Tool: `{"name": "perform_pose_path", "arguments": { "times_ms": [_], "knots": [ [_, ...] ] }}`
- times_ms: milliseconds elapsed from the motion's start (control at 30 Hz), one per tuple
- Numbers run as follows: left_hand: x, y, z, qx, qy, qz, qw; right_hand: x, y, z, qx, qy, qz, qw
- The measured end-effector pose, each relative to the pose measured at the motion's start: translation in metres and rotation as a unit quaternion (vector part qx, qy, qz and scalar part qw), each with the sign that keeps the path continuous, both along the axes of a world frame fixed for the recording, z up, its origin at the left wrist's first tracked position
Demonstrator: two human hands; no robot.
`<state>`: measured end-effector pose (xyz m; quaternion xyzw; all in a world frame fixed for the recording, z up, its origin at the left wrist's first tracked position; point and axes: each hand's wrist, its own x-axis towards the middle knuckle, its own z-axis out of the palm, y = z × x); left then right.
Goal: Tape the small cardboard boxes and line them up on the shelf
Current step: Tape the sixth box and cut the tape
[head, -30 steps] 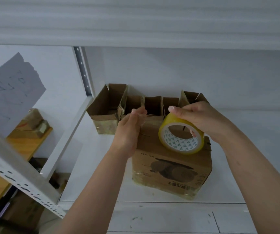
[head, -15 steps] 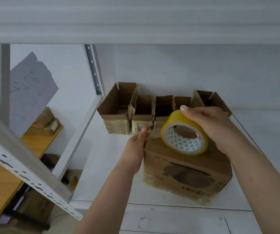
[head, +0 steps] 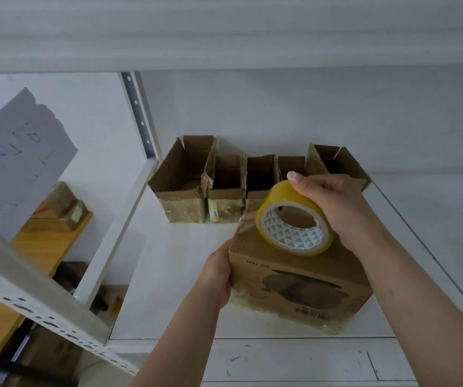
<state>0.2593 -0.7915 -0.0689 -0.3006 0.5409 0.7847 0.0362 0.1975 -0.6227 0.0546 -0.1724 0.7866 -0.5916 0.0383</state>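
A closed cardboard box (head: 300,286) with a dark print on its front stands on the white shelf (head: 174,269). My right hand (head: 333,208) grips a yellow roll of tape (head: 294,222) tilted on the box's top. A clear strip of tape runs from the roll over the box's top left edge. My left hand (head: 219,275) presses against the box's left side, its fingers hidden behind the box. Several small open cardboard boxes (head: 224,188) stand in a row at the back of the shelf.
A white perforated shelf post (head: 37,305) crosses the lower left. Another upright (head: 138,115) stands at the back left. The upper shelf board (head: 224,32) hangs overhead. Beyond the shelf on the left are a wooden table (head: 43,233) and a grey paper sheet (head: 26,152).
My left hand has dropped from the box's top edge to its left side, drawing the tape over the edge. The roll has stayed on the box top. The view shifted.
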Motion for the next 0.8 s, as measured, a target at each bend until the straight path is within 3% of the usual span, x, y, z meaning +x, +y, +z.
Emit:
{"name": "perform_pose_path", "arguments": {
  "times_ms": [133,233,333,400,467,567,667,800],
  "knots": [
    [-0.003,-0.003,0.013,-0.031,-0.013,-0.014,0.999,0.000,-0.001,0.001,0.007,0.002,0.011,1.000],
    [-0.004,-0.006,0.022,-0.107,-0.018,-0.044,0.993,-0.001,0.001,0.002,0.009,-0.003,0.021,1.000],
    [-0.007,-0.011,0.040,-0.190,0.056,-0.027,0.980,-0.002,0.002,0.002,0.006,-0.002,0.024,1.000],
    [-0.004,-0.010,0.058,-0.246,0.160,-0.029,0.956,-0.003,0.002,0.001,0.003,-0.010,0.020,1.000],
    [0.001,-0.001,0.071,-0.277,0.254,-0.096,0.922,-0.003,0.002,0.001,0.014,-0.015,0.017,1.000],
    [0.004,0.016,0.071,-0.314,0.268,-0.174,0.894,-0.006,0.005,-0.004,0.012,-0.019,0.014,1.000],
    [0.002,0.016,0.069,-0.362,0.269,-0.181,0.874,-0.004,0.013,-0.014,-0.030,-0.081,0.073,0.994],
    [0.000,0.017,0.073,-0.474,0.265,-0.208,0.814,-0.003,0.033,-0.023,-0.160,-0.162,0.130,0.965]
  ]
}}
